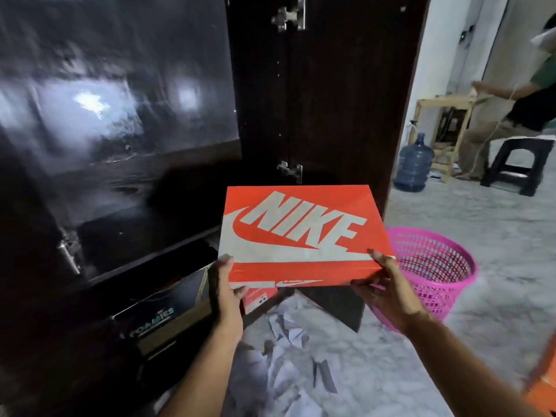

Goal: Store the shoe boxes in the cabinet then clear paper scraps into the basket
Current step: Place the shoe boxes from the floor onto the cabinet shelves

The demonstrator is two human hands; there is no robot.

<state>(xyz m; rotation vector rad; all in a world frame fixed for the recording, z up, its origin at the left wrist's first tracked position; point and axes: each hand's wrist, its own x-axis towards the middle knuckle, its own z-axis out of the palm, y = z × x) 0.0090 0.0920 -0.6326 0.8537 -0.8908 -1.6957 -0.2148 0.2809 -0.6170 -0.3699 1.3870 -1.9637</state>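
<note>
I hold an orange shoe box (301, 233) with white lettering flat in front of the open dark cabinet (135, 182). My left hand (225, 293) grips its near left corner and my right hand (388, 293) grips its near right corner. A black and tan shoe box (171, 311) sits low in the cabinet at the left. Below the held box, part of another orange box (258, 297) shows. White paper scraps (288, 356) lie on the floor near my arms. A pink mesh basket (433, 272) stands on the floor to the right.
The cabinet door (331, 100) stands open behind the box. A dark box (340, 305) lies on the floor by the basket. Farther right are a water jug (413, 164), a wooden rack (445, 130), a black stool (517, 164) and a person (517, 115). An orange object (541, 383) shows at the right edge.
</note>
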